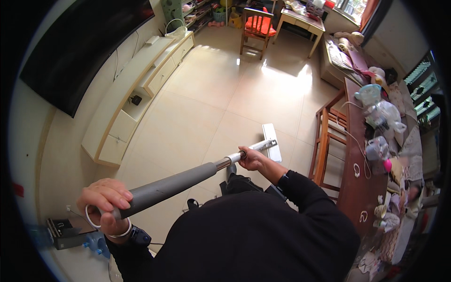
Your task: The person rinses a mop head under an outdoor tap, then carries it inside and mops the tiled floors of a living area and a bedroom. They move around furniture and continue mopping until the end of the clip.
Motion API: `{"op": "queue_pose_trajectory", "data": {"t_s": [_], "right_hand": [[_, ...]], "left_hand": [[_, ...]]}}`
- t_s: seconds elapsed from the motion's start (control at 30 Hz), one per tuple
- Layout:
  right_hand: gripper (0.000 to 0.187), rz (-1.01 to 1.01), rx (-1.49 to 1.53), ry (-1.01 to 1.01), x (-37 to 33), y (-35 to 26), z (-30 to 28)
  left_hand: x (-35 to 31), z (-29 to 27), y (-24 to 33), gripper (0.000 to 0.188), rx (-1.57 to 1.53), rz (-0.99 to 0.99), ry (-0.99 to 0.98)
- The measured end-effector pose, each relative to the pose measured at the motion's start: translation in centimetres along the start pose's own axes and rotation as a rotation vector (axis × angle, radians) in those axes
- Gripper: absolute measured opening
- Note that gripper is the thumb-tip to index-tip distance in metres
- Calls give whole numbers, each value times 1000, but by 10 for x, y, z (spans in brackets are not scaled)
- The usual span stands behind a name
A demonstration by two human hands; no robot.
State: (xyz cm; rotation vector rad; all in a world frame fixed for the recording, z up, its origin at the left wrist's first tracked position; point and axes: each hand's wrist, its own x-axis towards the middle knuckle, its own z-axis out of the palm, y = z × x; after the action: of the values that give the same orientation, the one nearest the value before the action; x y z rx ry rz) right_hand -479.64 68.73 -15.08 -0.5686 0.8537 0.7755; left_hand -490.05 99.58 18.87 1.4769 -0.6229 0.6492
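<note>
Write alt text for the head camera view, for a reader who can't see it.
A person's bare hands hold a flat mop: the left hand at the end of its grey grip, the right hand further down, the white mop head on a tiled floor. A low cabinet stands left, a cluttered brown table right.

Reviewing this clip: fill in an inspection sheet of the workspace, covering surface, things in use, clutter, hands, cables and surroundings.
Surface: pale tiled floor, bright sunlit patches near the desk.
Things in use: mop, its flat white head at the floor.
Clutter: plastic bags and other items along the brown table.
Hands: left hand around the handle's upper end; right hand gripping the pole lower down.
Cables: white cords on the table.
Surroundings: TV, low cabinet, chair.
</note>
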Motion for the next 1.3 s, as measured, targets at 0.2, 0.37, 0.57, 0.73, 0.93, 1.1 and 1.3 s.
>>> {"op": "queue_pose_trajectory", "data": {"t_s": [0.2, 0.37, 0.57, 0.73, 0.93, 1.1, 1.3], "right_hand": [[27, 37, -157, -6, 94, -169, 152], [17, 14, -122, 43, 240, -294, 280], [15, -78, 88, 71, 421, -430, 431], [31, -168, 118, 183, 545, -542, 558], [33, -103, -74, 143, 671, -667, 653], [18, 16, -219, 195, 747, -748, 690], [17, 103, -276, 241, 792, -836, 733]], "left_hand": [[160, -27, -126, 27, 5, 219, -295], [245, -40, -259, 29, 173, 230, -197], [355, -73, -454, 28, 334, 254, -190], [483, -97, -596, 26, 428, 108, -223], [592, -95, -730, 17, 151, -281, -240], [649, -62, -826, 14, 197, -382, -301], [724, 3, -918, 14, 265, -336, 60]]}}
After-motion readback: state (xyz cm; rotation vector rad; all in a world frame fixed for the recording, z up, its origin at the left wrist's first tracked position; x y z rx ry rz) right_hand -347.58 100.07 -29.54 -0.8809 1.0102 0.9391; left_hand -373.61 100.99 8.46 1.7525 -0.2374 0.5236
